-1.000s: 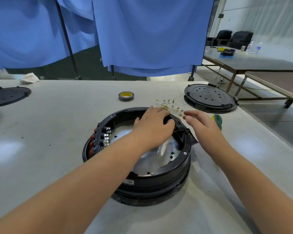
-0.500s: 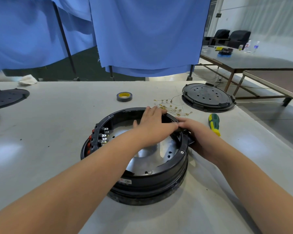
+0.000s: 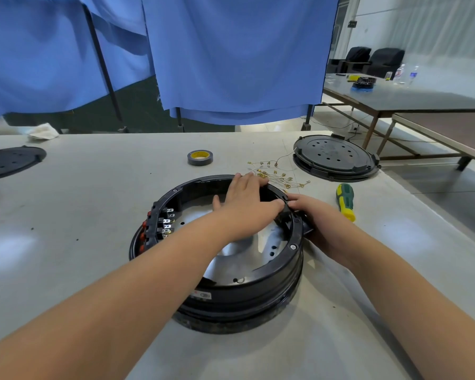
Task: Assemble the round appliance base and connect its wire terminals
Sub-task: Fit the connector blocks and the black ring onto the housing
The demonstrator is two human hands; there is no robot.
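At the grey worktable (image 3: 66, 204), I work on the round black plastic appliance base with its shiny metal floor (image 3: 222, 253), which sits in the middle of the table straight in front of me. My left hand (image 3: 247, 207) lies flat, fingers spread, across the far inner rim; my right hand (image 3: 316, 220) cups the outside of the same rim at a black bracket, fingertips touching those of the left. Both hands press on the ring; I cannot tell whether either pinches a wire.

The ring looks stiff and fairly weighty, steady enough to stay put under a push, so I judge its rigid rim the place to hold. The row of silver spade terminals on the red-and-black block (image 3: 163, 224) at the left wall looks thin and bendable, best left untouched by a palm.

Just beyond the rim lies a loose tangle of thin brass-tipped wires (image 3: 277, 176), light and easily snagged. A green-and-yellow-handled screwdriver (image 3: 345, 201) rests near my right hand, a roll of grey tape (image 3: 200, 157) farther back.
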